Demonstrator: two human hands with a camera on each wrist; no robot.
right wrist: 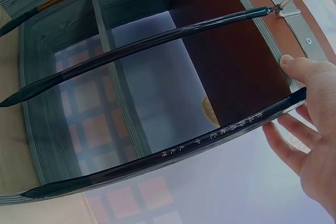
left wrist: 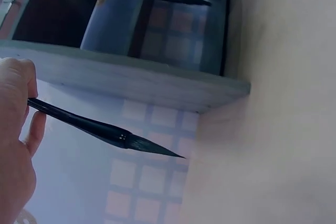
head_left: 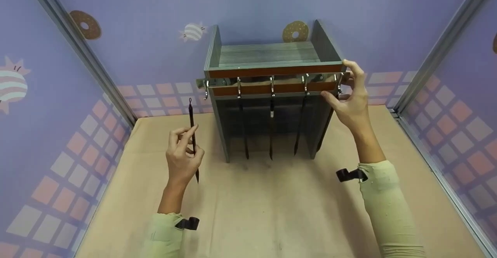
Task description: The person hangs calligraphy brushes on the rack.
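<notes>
My left hand pinches a black ink brush upright, tip down, left of a grey wooden rack. In the left wrist view the brush points its tip past the rack's side panel. A metal hook rail crosses the rack front, and three brushes hang from it. My right hand is at the rail's right end. There its thumb and fingers hold the top of a fourth brush with white characters.
The rail's leftmost hook is bare. The rack stands at the back of a tan table, against purple patterned walls on three sides.
</notes>
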